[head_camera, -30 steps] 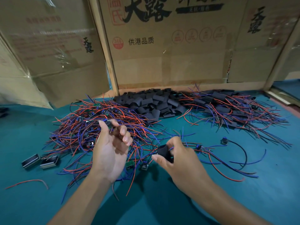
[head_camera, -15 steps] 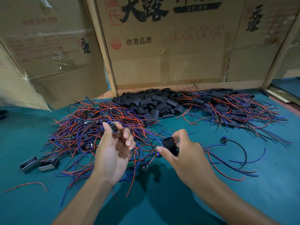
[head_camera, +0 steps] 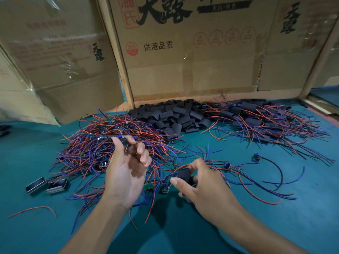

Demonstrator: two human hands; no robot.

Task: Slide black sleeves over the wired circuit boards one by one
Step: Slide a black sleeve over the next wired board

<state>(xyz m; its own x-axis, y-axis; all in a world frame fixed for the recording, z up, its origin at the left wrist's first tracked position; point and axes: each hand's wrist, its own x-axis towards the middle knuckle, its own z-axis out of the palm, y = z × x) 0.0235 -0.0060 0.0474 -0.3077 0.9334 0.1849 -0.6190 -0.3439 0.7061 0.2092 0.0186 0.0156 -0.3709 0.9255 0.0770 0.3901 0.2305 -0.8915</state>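
Head view. Left hand [head_camera: 126, 173], lower centre of the frame, is raised palm-up with fingers loosely curled; thumb and fingertips pinch a small board [head_camera: 123, 139] at the near edge of the bare-board pile [head_camera: 113, 145]. Right hand [head_camera: 203, 187], just right of it, clamps a black sleeve [head_camera: 183, 174] between thumb and forefinger, mouth turned toward the left hand. Loose sleeves [head_camera: 174, 116] lie heaped at upper centre, and finished boards [head_camera: 256, 120] at upper right, on the green surface [head_camera: 275, 226].

Risks, as judged: the board's wires run back into the tangle, so lifting it may drag neighbours along; a squeezed sleeve mouth may flatten and snag on the board's corners; splayed wires may miss the opening.
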